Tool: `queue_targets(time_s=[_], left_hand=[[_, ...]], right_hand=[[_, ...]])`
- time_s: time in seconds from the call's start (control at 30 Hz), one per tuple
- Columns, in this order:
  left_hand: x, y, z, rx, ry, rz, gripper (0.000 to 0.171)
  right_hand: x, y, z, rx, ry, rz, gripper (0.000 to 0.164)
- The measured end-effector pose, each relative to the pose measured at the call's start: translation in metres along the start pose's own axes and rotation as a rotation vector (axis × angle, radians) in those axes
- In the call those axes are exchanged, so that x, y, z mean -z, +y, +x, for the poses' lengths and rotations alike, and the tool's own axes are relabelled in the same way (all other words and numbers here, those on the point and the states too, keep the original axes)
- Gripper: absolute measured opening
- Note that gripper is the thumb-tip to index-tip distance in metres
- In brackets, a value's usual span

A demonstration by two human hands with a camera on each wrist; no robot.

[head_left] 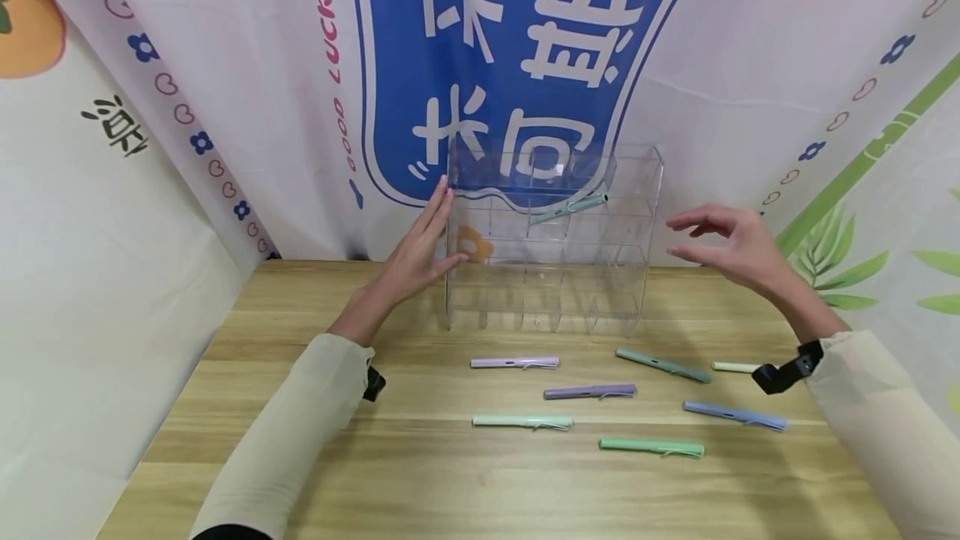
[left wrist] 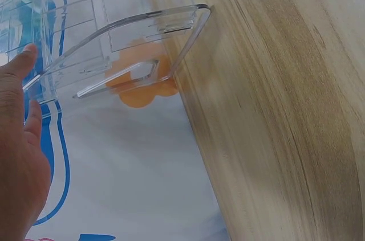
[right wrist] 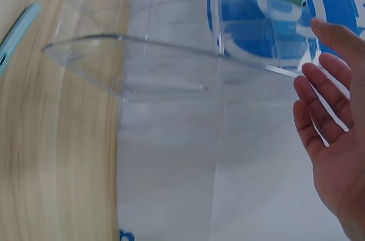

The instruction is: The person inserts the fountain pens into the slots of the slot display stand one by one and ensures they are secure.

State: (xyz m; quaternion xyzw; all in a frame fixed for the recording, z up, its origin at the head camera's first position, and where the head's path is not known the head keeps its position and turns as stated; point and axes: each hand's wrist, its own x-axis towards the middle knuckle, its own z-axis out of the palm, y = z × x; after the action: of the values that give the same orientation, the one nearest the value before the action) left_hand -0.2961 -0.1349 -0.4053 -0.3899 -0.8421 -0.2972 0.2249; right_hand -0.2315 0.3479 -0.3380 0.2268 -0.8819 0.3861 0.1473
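Observation:
A clear acrylic pen rack [head_left: 551, 252] with several compartments stands at the back of the table. One teal pen [head_left: 568, 208] lies slanted in its upper part. My left hand [head_left: 420, 252] rests against the rack's left side, fingers straight and thumb toward the front edge. On the other side, my right hand [head_left: 731, 244] is raised just off the rack's right panel, its fingers loosely bent and nothing in them. In the right wrist view that hand's fingertips [right wrist: 302, 76] appear close to the panel's edge.
Several capped pens lie before the rack: lilac [head_left: 515, 362], purple [head_left: 590, 392], mint [head_left: 522, 422], bright green [head_left: 651, 446], dark green [head_left: 663, 365], blue [head_left: 735, 416] and pale yellow [head_left: 734, 367], partly behind the right wrist camera [head_left: 783, 369]. A printed curtain [head_left: 720, 123] hangs behind.

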Motion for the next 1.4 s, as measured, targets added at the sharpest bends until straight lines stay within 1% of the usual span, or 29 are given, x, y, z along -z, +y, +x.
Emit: queue_targets(time_s=[0.1,0.23,0.43,0.67,0.87,0.97,1.1,1.23,1.4], left_hand=[[0.000,0.001,0.000,-0.001,-0.007,-0.003,0.110],[0.000,0.000,0.000,-0.006,-0.005,-0.011,0.110],[-0.001,0.000,0.000,0.002,0.001,-0.020,0.113],[-0.001,-0.001,0.000,-0.002,0.006,-0.025,0.114],[-0.001,0.000,0.000,-0.009,0.010,-0.025,0.114],[-0.001,0.000,0.000,-0.009,0.010,-0.025,0.114],[-0.001,0.000,-0.001,-0.008,0.009,-0.025,0.114],[0.000,0.000,0.000,-0.009,0.006,-0.019,0.113],[0.001,0.000,0.000,-0.005,0.002,-0.019,0.109]], right_hand=[[0.006,0.005,-0.007,-0.052,-0.032,-0.003,0.032],[0.013,0.011,-0.015,-0.091,-0.078,-0.006,0.031],[0.022,0.027,-0.029,-0.114,-0.146,-0.014,0.031],[0.035,0.050,-0.051,-0.142,-0.204,-0.066,0.030],[0.047,0.069,-0.068,-0.149,-0.274,-0.052,0.030],[0.052,0.076,-0.077,-0.185,-0.303,-0.053,0.030],[0.057,0.084,-0.089,-0.257,-0.342,-0.073,0.031],[0.062,0.090,-0.101,-0.281,-0.367,-0.097,0.032],[0.066,0.103,-0.115,-0.302,-0.383,-0.075,0.034]])
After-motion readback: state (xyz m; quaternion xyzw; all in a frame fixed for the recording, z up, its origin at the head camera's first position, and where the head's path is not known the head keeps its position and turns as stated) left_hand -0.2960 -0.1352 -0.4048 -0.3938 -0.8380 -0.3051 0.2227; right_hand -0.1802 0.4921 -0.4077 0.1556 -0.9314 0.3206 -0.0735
